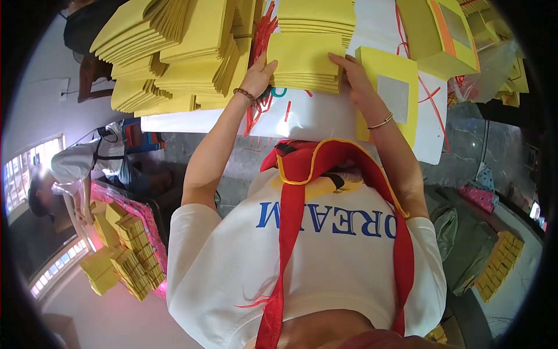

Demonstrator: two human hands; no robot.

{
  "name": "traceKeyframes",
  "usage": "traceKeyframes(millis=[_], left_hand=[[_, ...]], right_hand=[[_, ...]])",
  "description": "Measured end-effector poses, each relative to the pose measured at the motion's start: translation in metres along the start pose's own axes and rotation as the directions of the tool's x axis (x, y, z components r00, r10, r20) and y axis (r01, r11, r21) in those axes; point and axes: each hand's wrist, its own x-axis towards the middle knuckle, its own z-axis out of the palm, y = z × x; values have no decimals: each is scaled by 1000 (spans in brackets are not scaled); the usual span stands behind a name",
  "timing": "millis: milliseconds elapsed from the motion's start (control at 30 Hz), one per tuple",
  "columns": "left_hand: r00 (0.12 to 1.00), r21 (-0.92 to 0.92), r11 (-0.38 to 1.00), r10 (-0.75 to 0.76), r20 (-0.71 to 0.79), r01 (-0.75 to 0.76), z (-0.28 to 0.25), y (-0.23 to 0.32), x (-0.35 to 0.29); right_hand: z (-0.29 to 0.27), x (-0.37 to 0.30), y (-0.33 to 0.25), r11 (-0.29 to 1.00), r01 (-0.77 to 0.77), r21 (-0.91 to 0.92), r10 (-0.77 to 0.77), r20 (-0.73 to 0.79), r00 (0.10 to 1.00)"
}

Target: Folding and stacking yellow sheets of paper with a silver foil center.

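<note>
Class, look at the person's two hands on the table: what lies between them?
In the head view, a stack of yellow envelopes lies between left hand and right hand.

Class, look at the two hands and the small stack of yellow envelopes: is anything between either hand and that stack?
Nothing visible. The left hand and the right hand both rest on the yellow envelope stack, one at each side.

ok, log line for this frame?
left hand: on yellow envelope stack | right hand: same stack, right edge | windowed yellow envelope: beside

A co-worker (64, 174) sits beside yellow stacks (125, 250) at left.
</note>
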Motion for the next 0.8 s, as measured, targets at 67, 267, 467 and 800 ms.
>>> traceKeyframes(millis=[67, 267, 467, 800], left_hand=[[999, 19, 1000, 20, -40, -19, -3, -12, 3], [999, -126, 991, 39, -11, -40, 4, 12, -7], [963, -357, 930, 168, 210, -84, -3, 22, -10], [938, -64, 964, 264, 224, -257, 29, -14, -40]], right_hand=[[15, -10, -6, 1000, 3, 20, -2, -62, 998], [4, -15, 12, 995, 86, 49, -77, -154, 985], [-22, -37, 30, 967, 182, 178, -203, 112, 973], [-21, -54, 39, 829, 479, -289, -426, 229, 875]])
